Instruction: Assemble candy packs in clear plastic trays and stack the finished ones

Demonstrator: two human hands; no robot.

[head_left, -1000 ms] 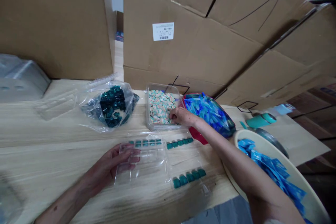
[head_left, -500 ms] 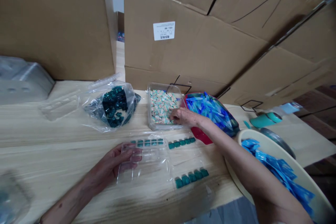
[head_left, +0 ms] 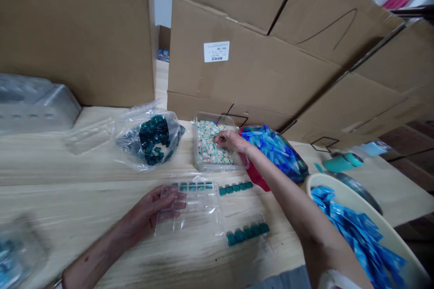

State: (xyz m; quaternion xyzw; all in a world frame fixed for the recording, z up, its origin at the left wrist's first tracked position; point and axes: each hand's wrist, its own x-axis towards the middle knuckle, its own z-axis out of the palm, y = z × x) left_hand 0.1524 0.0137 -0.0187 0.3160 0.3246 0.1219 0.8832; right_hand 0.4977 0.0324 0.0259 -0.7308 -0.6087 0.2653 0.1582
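Observation:
My left hand grips the left edge of a clear plastic compartment tray, thumb on top and fingers seen through the plastic. Dark green square pieces fill a row along the tray's far side. My right hand reaches into a clear box full of small pale pink and mint pieces. Its fingertips are pinched among them; what they hold, if anything, is too small to name. Two more rows of green pieces sit in clear plastic just right of the tray.
Left of the box lies a clear bag of dark green pieces. Blue strips fill a red-edged bag on the right, beside a cream tub with blue packets. Cardboard boxes wall the back. A teal bottle lies far right.
My right hand has moved a little further back and left within the box of small pieces. The left hand keeps its hold on the tray. The whole view has shifted slightly.

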